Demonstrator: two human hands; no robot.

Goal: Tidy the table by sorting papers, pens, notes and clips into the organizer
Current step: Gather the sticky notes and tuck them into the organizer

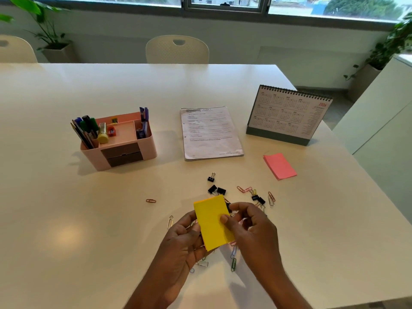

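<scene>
White table (89, 219), seen from your head camera. Far right stands a spiral desk calendar (289, 114), which is no part of the sorting.

At far centre lies a stack of printed papers (210, 134), flat and squared. It is probably limp and moderately heavy as a bundle, so take it along a long edge with support underneath to keep the sheets from fanning.

To the far left is the pink organizer (149, 146), with pens (85, 130) upright in its left compartment and two dark drawers in its front.

Near centre, just above the table, you hold the yellow sticky-note pad (211, 221). Your left hand (180, 248) cups its left edge and underside with curled fingers. Your right hand (252, 228) pinches its right edge, thumb on the top sheet. The pad is likely light and slightly flexible. Grip the whole block by its edges, because a hold on the top sheet alone may peel it.

A pink sticky-note pad (279, 166) lies flat to the right and should handle alike.

Black binder clips (217, 190) lie just beyond your hands. They are small, rigid and easy to pinch by the body.

Coloured paper clips (151, 200) are scattered around and beneath your hands. They are thin, flat and slippery on the smooth top, so sliding them together before lifting seems wise.
</scene>
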